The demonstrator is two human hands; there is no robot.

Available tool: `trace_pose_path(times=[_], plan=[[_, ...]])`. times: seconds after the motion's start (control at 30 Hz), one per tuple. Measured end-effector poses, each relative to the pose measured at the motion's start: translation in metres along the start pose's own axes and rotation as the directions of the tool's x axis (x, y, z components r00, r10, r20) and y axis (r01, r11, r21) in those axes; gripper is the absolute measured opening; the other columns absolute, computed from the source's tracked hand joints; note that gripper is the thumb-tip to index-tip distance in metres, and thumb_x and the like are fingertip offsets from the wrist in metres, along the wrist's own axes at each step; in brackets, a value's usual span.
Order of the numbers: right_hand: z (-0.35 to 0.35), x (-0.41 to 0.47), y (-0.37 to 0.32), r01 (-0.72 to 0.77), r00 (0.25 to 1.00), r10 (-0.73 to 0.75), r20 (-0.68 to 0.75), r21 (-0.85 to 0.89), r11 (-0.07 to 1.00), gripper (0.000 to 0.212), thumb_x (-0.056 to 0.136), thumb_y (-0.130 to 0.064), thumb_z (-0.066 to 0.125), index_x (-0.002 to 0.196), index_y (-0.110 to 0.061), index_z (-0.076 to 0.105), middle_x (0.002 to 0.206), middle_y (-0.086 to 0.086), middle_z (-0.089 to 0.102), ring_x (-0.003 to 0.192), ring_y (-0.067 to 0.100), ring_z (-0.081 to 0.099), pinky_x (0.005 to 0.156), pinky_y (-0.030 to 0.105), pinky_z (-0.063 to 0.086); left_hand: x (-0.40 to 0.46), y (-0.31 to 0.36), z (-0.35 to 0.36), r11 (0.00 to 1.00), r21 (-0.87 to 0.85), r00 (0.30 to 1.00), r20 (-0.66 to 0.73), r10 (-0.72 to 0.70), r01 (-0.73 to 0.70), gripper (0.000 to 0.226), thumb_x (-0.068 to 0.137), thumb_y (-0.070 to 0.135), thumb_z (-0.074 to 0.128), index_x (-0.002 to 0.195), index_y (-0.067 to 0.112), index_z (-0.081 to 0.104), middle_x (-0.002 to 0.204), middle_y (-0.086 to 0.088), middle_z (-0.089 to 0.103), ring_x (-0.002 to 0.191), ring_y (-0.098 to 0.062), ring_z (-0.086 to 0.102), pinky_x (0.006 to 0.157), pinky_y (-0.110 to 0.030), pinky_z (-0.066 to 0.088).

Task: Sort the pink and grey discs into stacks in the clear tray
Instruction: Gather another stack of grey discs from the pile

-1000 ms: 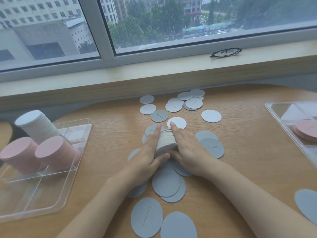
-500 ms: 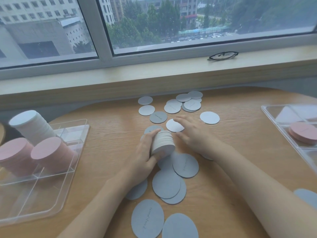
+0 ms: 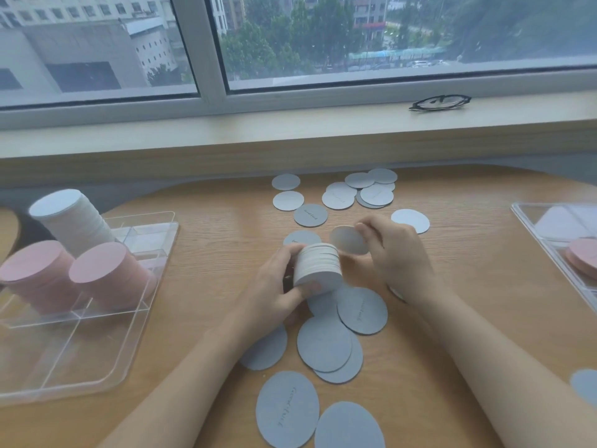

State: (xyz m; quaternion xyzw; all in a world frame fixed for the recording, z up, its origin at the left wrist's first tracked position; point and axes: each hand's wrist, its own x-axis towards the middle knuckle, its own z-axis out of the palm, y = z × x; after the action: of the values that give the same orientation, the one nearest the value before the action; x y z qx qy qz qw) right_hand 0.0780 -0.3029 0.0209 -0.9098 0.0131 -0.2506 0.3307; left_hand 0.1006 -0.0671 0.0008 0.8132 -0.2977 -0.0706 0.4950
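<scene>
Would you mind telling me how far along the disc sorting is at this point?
Partly done. Two pink stacks and one grey stack already stand in the clear tray. In hand: the left hand grips a grey pile, and the right hand holds a single grey disc beside it. Left: many loose grey discs on the table.

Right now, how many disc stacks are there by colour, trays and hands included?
Pink stacks: 3, two in the left tray, one in the right tray
Grey stacks: 2, one in the left tray, the held grey stack in the left hand
Total: 5
The right hand holds one loose grey disc, not counted.
</scene>
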Motion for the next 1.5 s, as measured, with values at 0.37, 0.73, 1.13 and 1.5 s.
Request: trace_pose_path(times=[0.37, 0.73, 1.13, 1.5], plan=[[0.010, -0.013, -0.019, -0.035, 0.930, -0.106, 0.351, 0.372, 0.927, 0.042, 0.092, -0.048, 0.053, 0.127, -0.026, 0.062, 0.099, -0.023, 0.066, 0.090, 0.000, 0.063, 0.079, 0.023, 0.049, 0.002, -0.005, 0.001, 0.991, 0.119, 0.998, -0.005, -0.059, 0.059, 0.081, 0.089, 0.052, 0.063, 0.157, 0.035, 0.023, 0.152, 0.012, 0.047, 0.139, -0.004, 0.044, 0.115, -0.040, 0.039], [0.022, -0.021, -0.027, 0.192, 0.826, -0.174, 0.537, 0.023, 0.981, 0.089, 0.096, -0.053, 0.049, 0.156, -0.030, -0.013, 0.165, -0.009, 0.007, 0.149, 0.008, 0.007, 0.113, 0.015, 0.004, 0.003, -0.006, 0.003, 0.802, 0.596, 0.999, -0.034, -0.016, 0.033, 0.102, 0.079, 0.074, 0.015, 0.160, 0.015, -0.002, 0.162, 0.000, 0.028, 0.147, -0.019, 0.023, 0.115, -0.030, 0.011], [-0.018, 0.015, 0.042, -0.076, 0.996, 0.084, 0.030, -0.195, 0.978, 0.061, 0.096, -0.060, 0.039, 0.134, -0.016, 0.057, 0.139, 0.004, 0.055, 0.132, 0.021, 0.045, 0.109, 0.042, 0.028, 0.001, 0.001, 0.001, 0.904, 0.428, 0.993, -0.103, 0.065, -0.014, 0.057, 0.086, 0.060, 0.057, 0.132, 0.028, 0.049, 0.110, 0.014, 0.059, 0.099, -0.003, 0.043, 0.092, -0.021, 0.023], [-0.019, 0.014, 0.063, -0.209, 0.974, 0.224, -0.036, -0.529, 0.823, 0.033, 0.095, -0.040, 0.056, 0.118, -0.018, 0.065, 0.119, 0.003, 0.062, 0.112, 0.026, 0.054, 0.096, 0.040, 0.035, 0.003, -0.002, 0.000, 0.906, 0.423, 0.991, -0.105, 0.078, -0.027, 0.055, 0.088, 0.055, 0.063, 0.136, 0.034, 0.047, 0.115, 0.021, 0.058, 0.104, 0.003, 0.049, 0.099, -0.012, 0.020]])
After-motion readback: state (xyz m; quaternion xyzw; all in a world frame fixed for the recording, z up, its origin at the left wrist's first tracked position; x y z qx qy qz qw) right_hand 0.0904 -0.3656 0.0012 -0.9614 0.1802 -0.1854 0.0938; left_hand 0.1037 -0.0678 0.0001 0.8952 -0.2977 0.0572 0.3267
